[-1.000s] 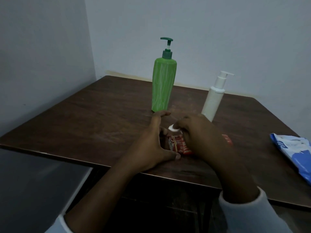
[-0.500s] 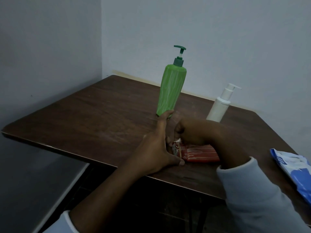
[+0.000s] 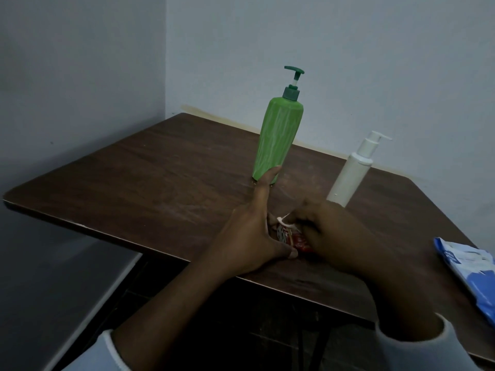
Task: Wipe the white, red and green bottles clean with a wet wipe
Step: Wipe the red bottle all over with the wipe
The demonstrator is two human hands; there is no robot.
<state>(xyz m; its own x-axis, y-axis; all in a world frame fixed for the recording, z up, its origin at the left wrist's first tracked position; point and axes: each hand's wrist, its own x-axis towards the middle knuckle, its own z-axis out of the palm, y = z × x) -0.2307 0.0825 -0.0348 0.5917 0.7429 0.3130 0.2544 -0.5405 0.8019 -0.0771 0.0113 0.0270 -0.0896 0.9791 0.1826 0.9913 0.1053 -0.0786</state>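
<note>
A red bottle (image 3: 290,238) lies on its side near the front edge of the dark wooden table (image 3: 160,183). My left hand (image 3: 249,236) holds its left end between thumb and fingers, index finger stretched out. My right hand (image 3: 334,236) covers most of the bottle's body and pinches a white wet wipe (image 3: 285,219) against its upper side. Behind my hands, the tall green pump bottle (image 3: 278,140) stands upright. The smaller white pump bottle (image 3: 351,178) stands to its right. Neither hand touches them.
A blue and white wipes pack (image 3: 466,274) lies at the table's right front edge. Grey walls meet in a corner behind the table. The table's left half is bare wood. The room is dim.
My right hand has slid the wipe along the red bottle and now covers the body that showed half a second ago. My left hand stays at the bottle's end. The view shifted left.
</note>
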